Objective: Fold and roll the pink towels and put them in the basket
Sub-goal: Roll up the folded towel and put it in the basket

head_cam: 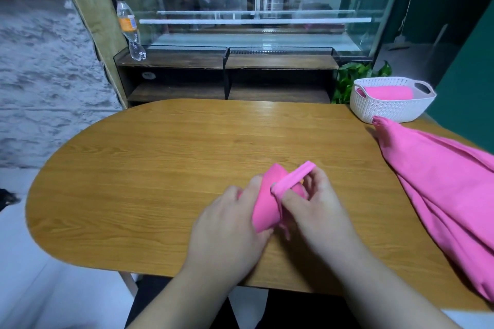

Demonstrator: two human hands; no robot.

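Rolled towel (266, 203): pink, wound into a short thick roll, held just above or on the table (160, 168) at its near middle; contact with the wood cannot be told.
Edge band (294, 177): a narrow pink hem strip of the same towel, pulled taut and slanted across the far end of the roll.
Left hand (230, 224): fingers curled round the left side of the roll, thumb pressed against its near end; the roll is gripped.
Right hand (318, 208): the band is pinched between thumb and bent fingers; fingertips are hooked beneath the strip.
Basket (387, 111): white, woven pattern, cut-out handles, set at the far right edge of the table.
Second roll (387, 92): pink towel, already rolled, laid on its side inside the basket.
Loose towel (441, 195): pink, unfolded and creased, spread along the right side of the table, one bunched corner touching the basket's front wall, the near end draped past the table edge.
Wooden shelf (224, 61): dark, seen behind the table.
Plastic bottle (131, 29): clear, orange label, stood tilted at the shelf's left end.
Glass display case (254, 8): mounted above the shelf, white rails noted inside.
Green plant (350, 80): leaves seen between shelf and basket.
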